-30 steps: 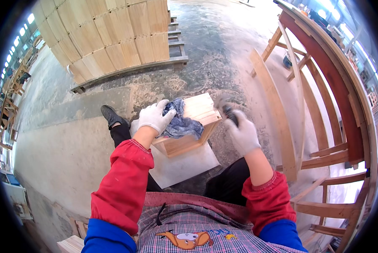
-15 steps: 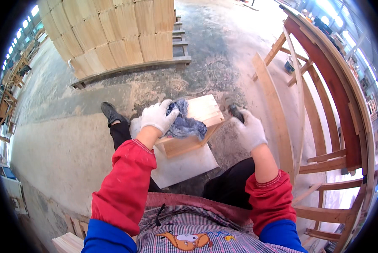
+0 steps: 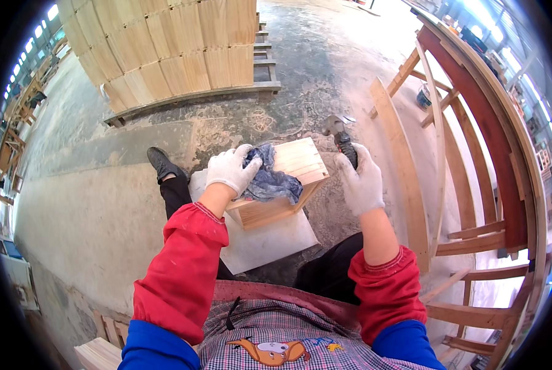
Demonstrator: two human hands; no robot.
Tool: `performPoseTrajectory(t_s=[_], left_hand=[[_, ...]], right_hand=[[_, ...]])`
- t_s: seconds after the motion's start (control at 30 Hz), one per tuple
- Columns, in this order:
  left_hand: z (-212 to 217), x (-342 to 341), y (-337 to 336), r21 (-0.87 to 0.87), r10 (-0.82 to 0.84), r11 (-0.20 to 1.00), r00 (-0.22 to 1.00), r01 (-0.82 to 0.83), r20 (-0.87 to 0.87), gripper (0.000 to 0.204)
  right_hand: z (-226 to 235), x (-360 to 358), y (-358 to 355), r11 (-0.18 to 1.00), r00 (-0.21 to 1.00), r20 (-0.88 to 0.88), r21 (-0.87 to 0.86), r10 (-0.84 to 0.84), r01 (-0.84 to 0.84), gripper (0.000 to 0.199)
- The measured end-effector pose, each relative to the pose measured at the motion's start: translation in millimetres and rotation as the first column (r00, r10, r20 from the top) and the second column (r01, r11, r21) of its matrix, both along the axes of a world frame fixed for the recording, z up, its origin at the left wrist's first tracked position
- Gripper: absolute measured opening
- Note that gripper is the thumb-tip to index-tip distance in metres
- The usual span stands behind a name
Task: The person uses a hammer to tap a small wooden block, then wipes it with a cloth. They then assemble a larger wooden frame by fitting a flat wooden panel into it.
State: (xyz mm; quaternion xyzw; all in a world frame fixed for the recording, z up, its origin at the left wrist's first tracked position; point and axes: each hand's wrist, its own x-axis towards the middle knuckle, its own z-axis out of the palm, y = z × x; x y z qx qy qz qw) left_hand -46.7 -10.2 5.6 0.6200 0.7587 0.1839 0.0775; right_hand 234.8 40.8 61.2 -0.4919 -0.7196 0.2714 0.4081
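Observation:
A pale wooden box lies on a flat white board between my legs. Bunched over its near side is a dark blue-grey cloth. My left hand, in a white glove, rests at the box's left end with its fingers closed on the cloth. To the right of the box, my gloved right hand grips a claw hammer by its dark handle. The hammer's metal head points up and away from me, apart from the box. The cloth hides part of the box's top and near face.
Stacked wooden boxes stand on a pallet ahead to the left. Along the right side runs a wooden frame, with a long plank leaning beside it. More light wood lies at the lower left.
My right hand has swung the hammer upright, so its head now shows clearly beyond my fingers. The left hand, cloth and box have stayed in place.

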Motion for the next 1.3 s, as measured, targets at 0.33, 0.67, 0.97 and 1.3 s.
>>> performPoseTrajectory(t_s=[0.33, 0.67, 0.97, 1.3], left_hand=[[-3.5, -0.6, 2.4, 0.008, 0.008, 1.0, 1.0, -0.008, -0.002, 0.047], [-1.5, -0.7, 1.0, 0.018, 0.007, 1.0, 1.0, -0.007, 0.0, 0.045], [-5.9, -2.6, 3.7, 0.021, -0.006, 1.0, 1.0, 0.005, 0.009, 0.047], [4.0, 8.0, 5.5, 0.138, 0.073, 0.99, 0.962, -0.038, -0.262, 0.059]], right_hand=[[-4.7, -9.0, 11.4, 0.992, 0.994, 0.105, -0.121, -0.033, 0.046, 0.031], [-2.9, -19.4, 19.4, 0.997, 0.99, 0.136, -0.072, -0.026, 0.036, 0.039], [-19.8, -13.0, 25.0, 1.0, 0.987, 0.158, -0.011, -0.026, 0.028, 0.038], [-41.1, 38.9, 30.8, 0.919, 0.961, -0.265, -0.392, -0.082, -0.03, 0.035]])
